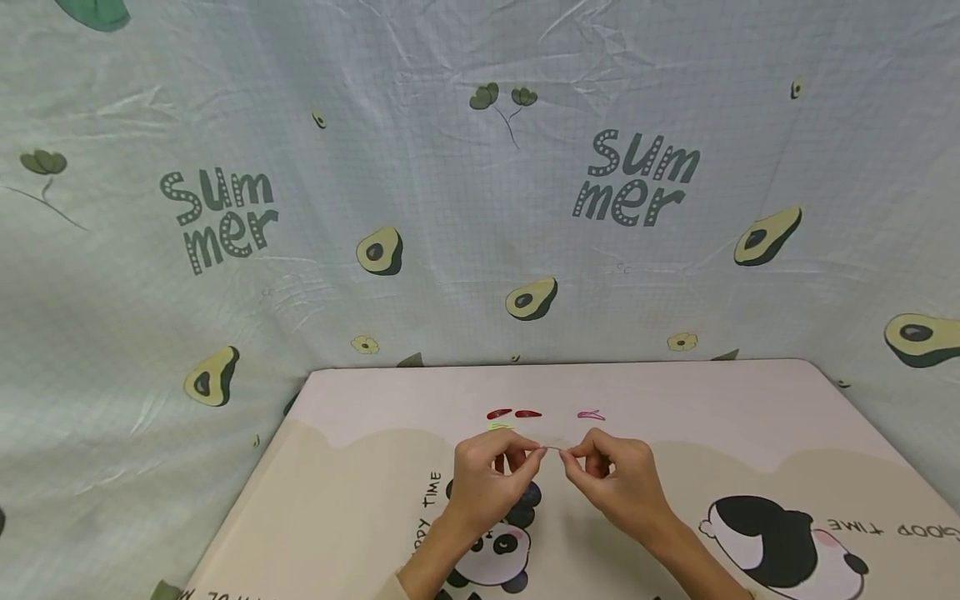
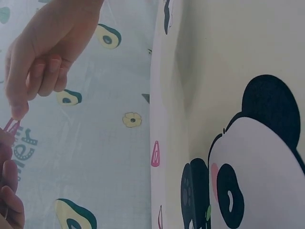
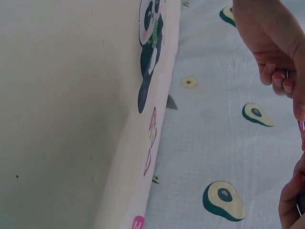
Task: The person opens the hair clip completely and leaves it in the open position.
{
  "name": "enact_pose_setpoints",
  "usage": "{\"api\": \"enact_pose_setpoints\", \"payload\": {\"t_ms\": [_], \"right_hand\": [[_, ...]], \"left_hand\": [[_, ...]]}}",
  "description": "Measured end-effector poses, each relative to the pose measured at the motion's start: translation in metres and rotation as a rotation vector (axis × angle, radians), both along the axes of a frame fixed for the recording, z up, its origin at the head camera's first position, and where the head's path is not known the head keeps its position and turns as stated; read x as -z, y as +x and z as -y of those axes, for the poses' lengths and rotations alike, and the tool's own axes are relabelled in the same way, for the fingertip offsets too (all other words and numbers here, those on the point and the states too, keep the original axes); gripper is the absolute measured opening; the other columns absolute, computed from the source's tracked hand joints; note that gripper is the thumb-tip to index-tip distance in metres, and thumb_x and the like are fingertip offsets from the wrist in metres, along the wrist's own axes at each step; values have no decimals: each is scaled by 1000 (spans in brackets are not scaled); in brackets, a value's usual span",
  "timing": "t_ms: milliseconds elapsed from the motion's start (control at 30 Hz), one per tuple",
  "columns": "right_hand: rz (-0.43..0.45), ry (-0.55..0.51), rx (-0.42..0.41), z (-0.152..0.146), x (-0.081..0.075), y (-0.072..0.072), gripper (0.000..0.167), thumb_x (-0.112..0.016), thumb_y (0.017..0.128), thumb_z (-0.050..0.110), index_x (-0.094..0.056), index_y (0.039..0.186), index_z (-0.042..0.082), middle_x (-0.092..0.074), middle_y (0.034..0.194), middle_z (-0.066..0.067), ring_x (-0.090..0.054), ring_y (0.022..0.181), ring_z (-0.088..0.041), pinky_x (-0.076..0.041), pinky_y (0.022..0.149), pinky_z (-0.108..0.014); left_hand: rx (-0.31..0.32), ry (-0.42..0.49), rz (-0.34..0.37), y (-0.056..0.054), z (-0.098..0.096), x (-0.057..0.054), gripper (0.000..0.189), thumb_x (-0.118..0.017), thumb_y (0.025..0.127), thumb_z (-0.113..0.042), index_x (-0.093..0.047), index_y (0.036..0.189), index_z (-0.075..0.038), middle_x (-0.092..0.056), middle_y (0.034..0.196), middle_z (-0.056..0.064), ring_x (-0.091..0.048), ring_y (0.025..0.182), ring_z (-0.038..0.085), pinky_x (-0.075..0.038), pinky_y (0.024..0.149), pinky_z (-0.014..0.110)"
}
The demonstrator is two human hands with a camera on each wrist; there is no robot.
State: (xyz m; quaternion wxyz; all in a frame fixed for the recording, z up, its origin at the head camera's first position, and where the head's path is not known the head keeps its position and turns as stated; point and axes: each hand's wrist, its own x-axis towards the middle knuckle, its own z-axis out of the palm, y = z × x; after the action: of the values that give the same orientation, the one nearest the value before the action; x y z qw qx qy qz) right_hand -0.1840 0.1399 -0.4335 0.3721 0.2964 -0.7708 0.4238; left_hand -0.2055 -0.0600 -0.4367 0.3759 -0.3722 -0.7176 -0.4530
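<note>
A slim pink snap hair clip [image 2: 12,125] is held in the air between both hands, edge-on and thin in the head view. My left hand [image 1: 489,473] pinches one end between thumb and index finger. Facing it, my right hand [image 1: 621,482] pinches the other end the same way, its remaining fingers curled in. The fingertips cover much of the clip. Beyond the hands on the table lie a red hair clip [image 1: 498,413], a second red hair clip [image 1: 528,414], a yellow-green clip [image 1: 500,426] and another pink hair clip [image 1: 591,415].
The table [image 1: 360,500] wears a cream and pale pink cover with printed panda and dog figures and lettering. Behind its far edge hangs a pale curtain [image 1: 450,183] printed with avocados, flowers and words; it also runs down the left side.
</note>
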Motion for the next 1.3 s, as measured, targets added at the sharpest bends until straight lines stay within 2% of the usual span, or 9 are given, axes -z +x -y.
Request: {"api": "enact_pose_setpoints", "payload": {"t_ms": [567, 833, 1033, 1300], "right_hand": [[9, 37, -15, -4, -2, 2, 33, -86, 69, -8, -69, 81, 17, -48, 56, 12, -40, 55, 8, -36, 49, -9], [63, 70, -6, -9, -6, 3, 33, -86, 72, -7, -70, 83, 20, -48, 57, 14, -39, 55, 8, -36, 49, -9], [104, 88, -35, -10, -8, 4, 34, -84, 73, -8, -68, 83, 20, -48, 58, 14, -40, 54, 9, -36, 48, -9], [109, 116, -56, -11, -11, 4, 33, -82, 74, -8, -67, 83, 21, -48, 58, 13, -40, 54, 10, -36, 49, -9]], "left_hand": [[6, -8, 14, 2, 1, 1, 15, -83, 79, -1, -78, 87, -13, -62, 60, -4, -53, 51, 4, -42, 51, 9], [26, -8, 27, 4, 1, 1, 15, -83, 80, -1, -77, 89, -13, -62, 61, -3, -53, 52, 4, -44, 51, 10], [22, -2, 40, 6, 1, 1, 16, -83, 80, 0, -77, 88, -13, -63, 61, -3, -52, 52, 3, -44, 52, 10], [28, 7, 63, 8, -1, -1, 15, -82, 82, 0, -77, 89, -13, -63, 61, -3, -52, 53, 3, -44, 51, 11]]}}
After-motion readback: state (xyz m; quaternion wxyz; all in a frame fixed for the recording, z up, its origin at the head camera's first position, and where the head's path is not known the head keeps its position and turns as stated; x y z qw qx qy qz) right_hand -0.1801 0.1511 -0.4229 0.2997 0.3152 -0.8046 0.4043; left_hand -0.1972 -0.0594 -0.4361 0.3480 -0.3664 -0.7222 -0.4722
